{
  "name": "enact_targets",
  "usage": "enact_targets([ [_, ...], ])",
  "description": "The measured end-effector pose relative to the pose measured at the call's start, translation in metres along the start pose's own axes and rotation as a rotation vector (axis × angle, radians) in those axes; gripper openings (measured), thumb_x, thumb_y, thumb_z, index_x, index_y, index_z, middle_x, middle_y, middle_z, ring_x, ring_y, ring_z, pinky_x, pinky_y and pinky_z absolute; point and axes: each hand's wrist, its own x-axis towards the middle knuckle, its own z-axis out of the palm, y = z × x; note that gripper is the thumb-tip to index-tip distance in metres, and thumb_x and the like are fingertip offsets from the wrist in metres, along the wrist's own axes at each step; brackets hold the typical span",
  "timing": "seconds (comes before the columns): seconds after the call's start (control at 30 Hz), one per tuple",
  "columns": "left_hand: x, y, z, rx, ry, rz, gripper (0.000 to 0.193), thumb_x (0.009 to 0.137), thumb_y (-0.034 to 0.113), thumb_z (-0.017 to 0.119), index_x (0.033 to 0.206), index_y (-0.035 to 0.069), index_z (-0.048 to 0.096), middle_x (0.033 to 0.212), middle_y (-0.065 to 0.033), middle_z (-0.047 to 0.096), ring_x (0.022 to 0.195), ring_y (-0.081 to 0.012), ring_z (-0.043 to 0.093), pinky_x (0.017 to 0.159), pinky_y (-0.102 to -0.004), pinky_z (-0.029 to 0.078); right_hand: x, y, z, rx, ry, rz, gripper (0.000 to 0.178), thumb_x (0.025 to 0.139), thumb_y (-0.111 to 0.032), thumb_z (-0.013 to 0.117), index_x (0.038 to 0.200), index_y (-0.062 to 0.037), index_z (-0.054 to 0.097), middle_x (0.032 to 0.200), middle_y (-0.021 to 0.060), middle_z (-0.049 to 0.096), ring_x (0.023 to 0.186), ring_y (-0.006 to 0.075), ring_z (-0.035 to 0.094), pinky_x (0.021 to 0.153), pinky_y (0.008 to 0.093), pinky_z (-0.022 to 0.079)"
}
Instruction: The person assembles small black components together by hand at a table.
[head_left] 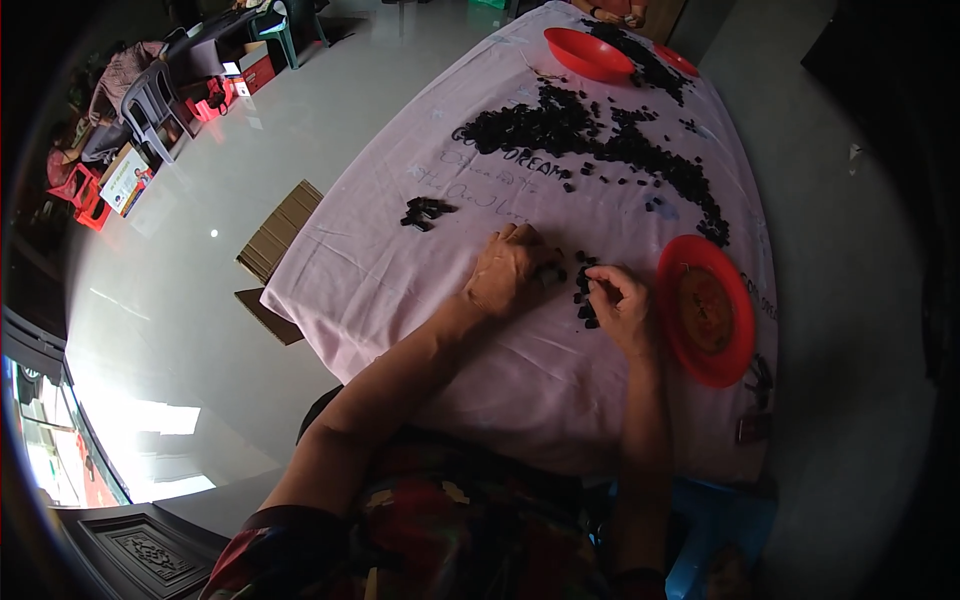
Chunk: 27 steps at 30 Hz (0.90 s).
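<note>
Resting left hand (pixel 510 270) palm-down, grip unclear, right hand (pixel 620 305) pinching small black pieces (pixel 584 295), red plate (pixel 730 355) beside

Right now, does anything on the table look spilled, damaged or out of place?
Nothing looks damaged. The small black pieces lie loose across the pale cloth rather than in the red bowls, and one little clump sits apart, left of both hands.

One head-worn fisheye view looks steeply down from above the seated person — forearms enter from the lower edge, the cloth-covered table (pixel 420 330) fills the centre, close below. Toward the rim straight edges bend — the floor (pixel 200 300) curves through the left of the frame.
</note>
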Motion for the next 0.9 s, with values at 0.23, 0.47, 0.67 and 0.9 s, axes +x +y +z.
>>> enact_targets([
  [0.23, 0.001, -0.005, 0.015, 0.049, -0.016, -0.029, 0.019, 0.077, 0.02, 0.072, 0.095, 0.016, 0.074, 0.103, -0.0082, 0.064, 0.101, -0.0279, 0.057, 0.09, -0.0378, 0.046, 0.0, 0.002, 0.0, -0.017, -0.006, -0.008, 0.015, 0.086, 0.0, 0.065, 0.1, -0.0001, 0.067, 0.092, 0.0105, 0.069, 0.079, 0.0189, 0.068, 0.07, 0.0296, 0.053],
  [0.47, 0.008, 0.007, 0.007, 0.017, 0.018, 0.049, 0.018, 0.077, 0.012, 0.072, 0.095, 0.008, 0.071, 0.09, -0.0069, 0.067, 0.093, -0.0281, 0.059, 0.085, -0.0382, 0.05, 0.001, 0.001, 0.0, -0.057, -0.008, -0.023, 0.014, 0.085, 0.001, 0.064, 0.099, 0.0, 0.066, 0.093, 0.0112, 0.068, 0.082, 0.0222, 0.068, 0.071, 0.0318, 0.054],
  [0.67, 0.003, 0.011, 0.009, -0.366, 0.134, -0.001, 0.021, 0.08, 0.005, 0.075, 0.101, 0.004, 0.069, 0.095, -0.0102, 0.072, 0.086, -0.0219, 0.07, 0.079, -0.0315, 0.056, 0.002, -0.006, 0.003, 0.025, 0.022, -0.011, 0.014, 0.089, -0.002, 0.065, 0.103, 0.0001, 0.067, 0.088, 0.0063, 0.068, 0.076, 0.0118, 0.065, 0.068, 0.0258, 0.051],
  [0.9, 0.006, 0.019, 0.006, -0.727, -0.138, -0.27, 0.019, 0.089, 0.008, 0.073, 0.106, 0.001, 0.069, 0.098, -0.0028, 0.073, 0.09, -0.0078, 0.065, 0.082, -0.0254, 0.054, 0.0, 0.001, 0.007, 0.258, 0.109, 0.119, 0.013, 0.088, -0.006, 0.068, 0.1, -0.0005, 0.07, 0.08, 0.0003, 0.068, 0.071, 0.0055, 0.059, 0.062, 0.0215, 0.046],
])
